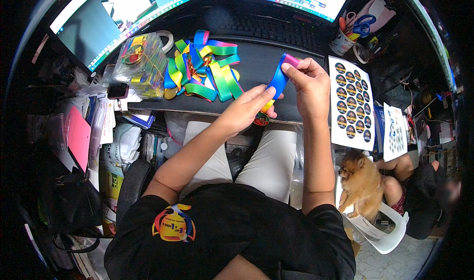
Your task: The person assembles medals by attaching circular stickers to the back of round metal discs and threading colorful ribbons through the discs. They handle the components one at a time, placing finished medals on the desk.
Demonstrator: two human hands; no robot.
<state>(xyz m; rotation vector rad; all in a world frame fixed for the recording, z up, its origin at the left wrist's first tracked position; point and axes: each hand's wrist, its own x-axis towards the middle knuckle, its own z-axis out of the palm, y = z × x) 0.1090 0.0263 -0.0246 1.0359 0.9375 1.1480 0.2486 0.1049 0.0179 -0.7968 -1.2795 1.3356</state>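
Note:
A rainbow medal ribbon point(278, 84), showing blue, yellow and magenta, is stretched between my hands over the desk's front edge. My left hand point(250, 105) pinches its lower, yellow part between thumb and fingers. At the upper, magenta end, my right hand point(310, 84) grips the ribbon with its thumb on top. Just under my left fingers shows a small round red and green piece point(261, 118); I cannot tell whether it hangs from the ribbon. To the left lies a tangled pile of rainbow ribbons point(222, 81) with gold medals point(170, 93) partly hidden among them.
Left of the pile stands a banded stack of clear plastic pieces point(140, 65), with a tape roll point(167, 41) behind. A keyboard point(266, 32) lies below two monitors. On the right are a sheet of round black stickers point(351, 102), a scissors cup point(341, 44), a dog point(363, 181) and another person point(422, 196).

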